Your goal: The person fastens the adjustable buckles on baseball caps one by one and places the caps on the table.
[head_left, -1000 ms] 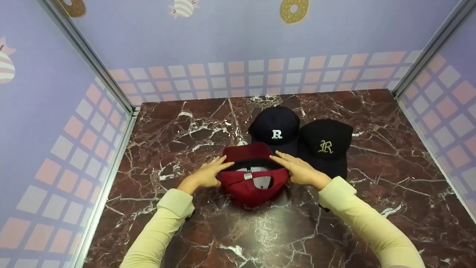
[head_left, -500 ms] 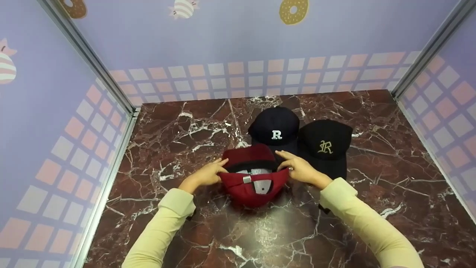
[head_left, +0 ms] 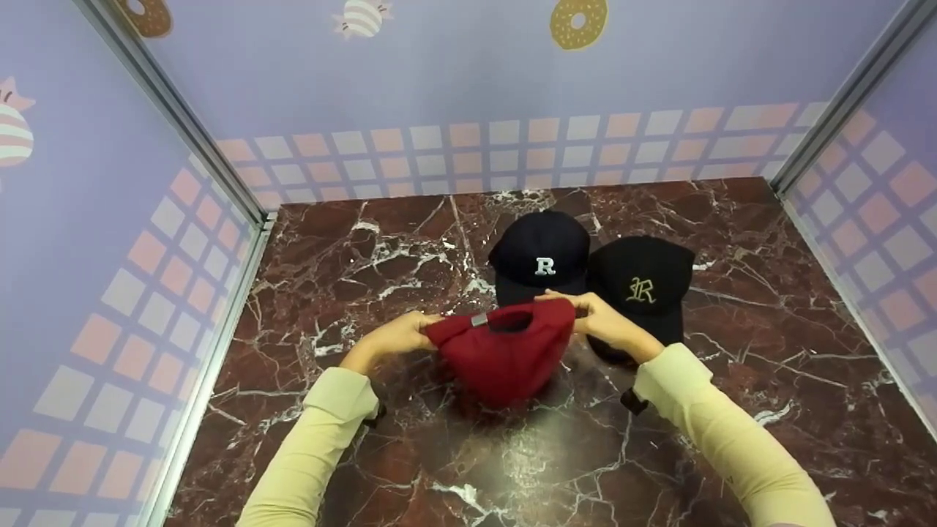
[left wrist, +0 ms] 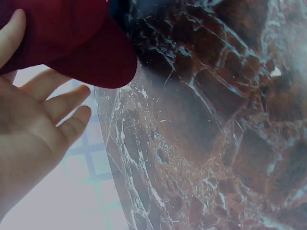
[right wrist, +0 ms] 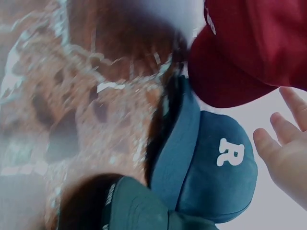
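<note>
A dark red baseball cap is tilted between my two hands, its back strap and opening on the upper side in the head view. My left hand grips the cap's left edge. In the left wrist view its thumb lies on the red cloth and the brim points down toward the tabletop. My right hand holds the opposite edge, other fingers spread behind the cap in the right wrist view. Just beyond sits a navy cap with a white R; the red cap overlaps its brim in the head view.
A black cap with a gold R lies right beside the navy one, near my right wrist. Both are on the brown marbled tabletop. Patterned panels rise at the back and on both sides.
The red cap has tipped over from showing its inside and brim to showing its outer back. Both hands have closed on its edges and turned with it. The dark caps stay put.
</note>
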Demonstrator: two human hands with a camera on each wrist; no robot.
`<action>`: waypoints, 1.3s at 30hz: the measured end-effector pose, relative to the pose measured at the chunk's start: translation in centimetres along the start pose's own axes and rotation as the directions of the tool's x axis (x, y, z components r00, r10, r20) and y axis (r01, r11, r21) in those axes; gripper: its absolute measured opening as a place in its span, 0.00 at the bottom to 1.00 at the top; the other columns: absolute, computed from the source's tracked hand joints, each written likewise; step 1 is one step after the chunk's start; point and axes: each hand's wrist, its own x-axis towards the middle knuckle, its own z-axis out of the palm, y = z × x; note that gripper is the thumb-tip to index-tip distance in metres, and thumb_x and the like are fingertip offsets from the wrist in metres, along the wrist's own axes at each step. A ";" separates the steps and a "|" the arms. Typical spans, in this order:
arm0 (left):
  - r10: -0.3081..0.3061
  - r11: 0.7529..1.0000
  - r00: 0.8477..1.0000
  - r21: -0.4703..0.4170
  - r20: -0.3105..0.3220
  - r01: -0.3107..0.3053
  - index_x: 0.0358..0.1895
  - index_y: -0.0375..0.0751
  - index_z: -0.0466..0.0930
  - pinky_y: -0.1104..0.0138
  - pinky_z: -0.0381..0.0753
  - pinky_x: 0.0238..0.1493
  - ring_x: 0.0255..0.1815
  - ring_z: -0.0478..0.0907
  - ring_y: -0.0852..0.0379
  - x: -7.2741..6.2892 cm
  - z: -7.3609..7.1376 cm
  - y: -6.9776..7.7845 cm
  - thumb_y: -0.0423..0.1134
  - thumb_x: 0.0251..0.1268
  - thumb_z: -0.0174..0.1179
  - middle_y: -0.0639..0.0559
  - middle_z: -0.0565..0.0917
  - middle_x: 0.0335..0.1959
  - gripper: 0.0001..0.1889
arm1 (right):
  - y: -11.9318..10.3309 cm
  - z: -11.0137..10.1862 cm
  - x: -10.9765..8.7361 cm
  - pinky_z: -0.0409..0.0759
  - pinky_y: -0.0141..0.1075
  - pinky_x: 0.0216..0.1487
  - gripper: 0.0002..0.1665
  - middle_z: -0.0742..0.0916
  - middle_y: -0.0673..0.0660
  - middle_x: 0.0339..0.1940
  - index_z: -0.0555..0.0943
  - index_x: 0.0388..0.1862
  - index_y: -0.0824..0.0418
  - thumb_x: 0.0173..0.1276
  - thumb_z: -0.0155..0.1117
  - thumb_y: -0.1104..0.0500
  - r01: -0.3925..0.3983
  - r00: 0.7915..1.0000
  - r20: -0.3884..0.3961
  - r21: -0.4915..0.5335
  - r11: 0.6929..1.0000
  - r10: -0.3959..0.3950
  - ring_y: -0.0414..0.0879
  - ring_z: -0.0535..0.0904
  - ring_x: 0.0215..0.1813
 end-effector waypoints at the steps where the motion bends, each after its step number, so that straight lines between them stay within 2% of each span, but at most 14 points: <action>1: 0.017 1.000 1.000 -0.022 -0.007 -0.017 0.44 0.28 0.78 0.63 0.72 0.51 0.47 0.75 0.50 0.0 -0.1 0.0 0.26 0.48 0.56 0.33 0.76 0.49 0.16 | -0.2 0.1 0.0 0.69 0.32 0.55 0.17 0.84 0.49 0.44 0.83 0.33 0.53 0.52 0.57 0.72 -0.002 1.000 -0.007 0.056 0.998 0.002 0.38 0.73 0.54; 5: 0.055 0.992 0.998 -0.107 -0.043 -0.059 0.36 0.24 0.77 0.72 0.72 0.33 0.26 0.70 0.64 -0.1 -0.3 0.0 0.23 0.47 0.53 0.39 0.79 0.28 0.10 | -0.6 0.2 0.1 0.74 0.26 0.32 0.21 0.83 0.43 0.25 0.81 0.26 0.51 0.52 0.51 0.76 0.013 1.000 -0.030 0.239 0.971 -0.006 0.34 0.76 0.28; 9: 0.012 0.976 0.995 -0.216 -0.100 -0.034 0.25 0.37 0.77 0.72 0.71 0.34 0.26 0.71 0.65 -0.2 -0.4 0.5 0.26 0.51 0.54 0.55 0.77 0.24 0.04 | -0.9 0.2 0.3 0.74 0.27 0.34 0.20 0.82 0.44 0.26 0.80 0.28 0.54 0.54 0.46 0.76 0.035 0.999 -0.032 0.372 0.928 -0.025 0.35 0.76 0.29; 12: -0.030 0.947 0.991 -0.321 -0.131 -0.013 0.28 0.45 0.76 0.71 0.71 0.39 0.31 0.72 0.65 -0.2 -0.3 0.8 0.33 0.55 0.56 0.62 0.77 0.26 0.02 | -1.0 0.3 0.4 0.74 0.28 0.40 0.19 0.82 0.46 0.30 0.80 0.31 0.55 0.57 0.44 0.74 0.051 0.999 -0.027 0.466 0.883 -0.044 0.37 0.77 0.34; 14: -0.039 0.919 0.990 -0.395 -0.138 -0.019 0.33 0.43 0.77 0.71 0.71 0.42 0.35 0.73 0.65 -0.1 -0.2 0.9 0.38 0.56 0.57 0.63 0.78 0.29 0.04 | -1.0 0.3 0.5 0.74 0.30 0.41 0.18 0.83 0.47 0.30 0.80 0.32 0.56 0.58 0.45 0.73 0.048 0.999 -0.029 0.519 0.853 -0.039 0.38 0.78 0.34; 16: -0.035 0.875 0.989 -0.483 -0.147 -0.041 0.38 0.40 0.77 0.71 0.71 0.46 0.39 0.74 0.66 0.1 0.0 0.9 0.39 0.56 0.57 0.63 0.79 0.33 0.09 | -0.9 0.3 0.5 0.73 0.30 0.40 0.16 0.82 0.47 0.29 0.79 0.32 0.56 0.59 0.45 0.72 0.033 0.999 -0.029 0.560 0.828 -0.020 0.39 0.77 0.33; 18: -0.020 0.814 0.988 -0.577 -0.152 -0.073 0.42 0.39 0.76 0.71 0.70 0.50 0.43 0.74 0.65 0.3 0.4 0.8 0.37 0.57 0.56 0.61 0.79 0.37 0.10 | -0.7 0.3 0.6 0.72 0.30 0.36 0.16 0.82 0.48 0.27 0.78 0.31 0.56 0.59 0.44 0.72 0.011 0.999 -0.031 0.595 0.804 0.009 0.39 0.76 0.30; 24: -0.009 0.591 0.985 -0.796 -0.174 -0.135 0.44 0.43 0.72 0.68 0.71 0.49 0.43 0.75 0.61 1.2 1.6 0.3 0.31 0.60 0.50 0.56 0.79 0.40 0.10 | 0.0 0.3 0.8 0.71 0.31 0.31 0.17 0.81 0.49 0.24 0.76 0.30 0.56 0.63 0.40 0.71 -0.034 0.994 -0.054 0.673 0.739 0.095 0.40 0.75 0.27; 26: -0.038 0.547 0.982 -0.827 -0.184 -0.133 0.44 0.43 0.70 0.68 0.72 0.46 0.40 0.76 0.60 1.4 1.8 0.1 0.34 0.59 0.53 0.56 0.79 0.39 0.10 | 0.2 0.3 0.9 0.71 0.32 0.29 0.18 0.81 0.49 0.23 0.75 0.29 0.56 0.64 0.37 0.70 -0.048 0.989 -0.068 0.687 0.725 0.130 0.40 0.75 0.26; 28: -0.076 0.520 0.978 -0.845 -0.192 -0.126 0.45 0.44 0.67 0.66 0.72 0.45 0.39 0.76 0.60 1.6 2.0 0.0 0.38 0.59 0.53 0.56 0.78 0.39 0.12 | 0.5 0.4 1.0 0.71 0.32 0.29 0.18 0.80 0.49 0.22 0.74 0.29 0.55 0.66 0.35 0.69 -0.067 0.981 -0.085 0.695 0.716 0.174 0.40 0.75 0.26; 30: -0.109 0.514 0.974 -0.850 -0.198 -0.115 0.46 0.45 0.65 0.65 0.71 0.45 0.40 0.75 0.59 1.8 2.1 -0.1 0.42 0.61 0.51 0.56 0.76 0.39 0.12 | 0.7 0.5 1.2 0.72 0.32 0.28 0.19 0.79 0.47 0.21 0.73 0.27 0.53 0.68 0.34 0.66 -0.088 0.968 -0.104 0.709 0.700 0.227 0.40 0.74 0.25; 33: -0.159 0.524 0.966 -0.846 -0.205 -0.093 0.48 0.46 0.63 0.63 0.69 0.45 0.41 0.73 0.57 2.1 2.4 -0.2 0.44 0.66 0.43 0.54 0.74 0.41 0.11 | 1.1 0.6 1.5 0.74 0.33 0.32 0.20 0.80 0.47 0.22 0.73 0.26 0.52 0.71 0.33 0.60 -0.122 0.949 -0.116 0.726 0.677 0.295 0.40 0.76 0.27; 36: -0.211 0.571 0.954 -0.819 -0.214 -0.058 0.55 0.44 0.59 0.63 0.69 0.43 0.40 0.73 0.56 2.3 2.7 -0.2 0.45 0.68 0.37 0.51 0.72 0.45 0.17 | 1.5 0.7 1.7 0.74 0.33 0.36 0.23 0.82 0.45 0.26 0.75 0.29 0.50 0.72 0.30 0.50 -0.182 0.930 -0.098 0.712 0.678 0.353 0.39 0.78 0.32; 39: -0.259 0.622 0.943 -0.783 -0.211 -0.004 0.63 0.42 0.52 0.62 0.71 0.45 0.42 0.74 0.55 2.5 3.0 -0.4 0.47 0.67 0.38 0.46 0.68 0.53 0.24 | 1.9 0.8 1.7 0.71 0.32 0.43 0.25 0.82 0.43 0.35 0.73 0.39 0.48 0.70 0.27 0.41 -0.260 0.916 -0.061 0.663 0.702 0.397 0.38 0.77 0.40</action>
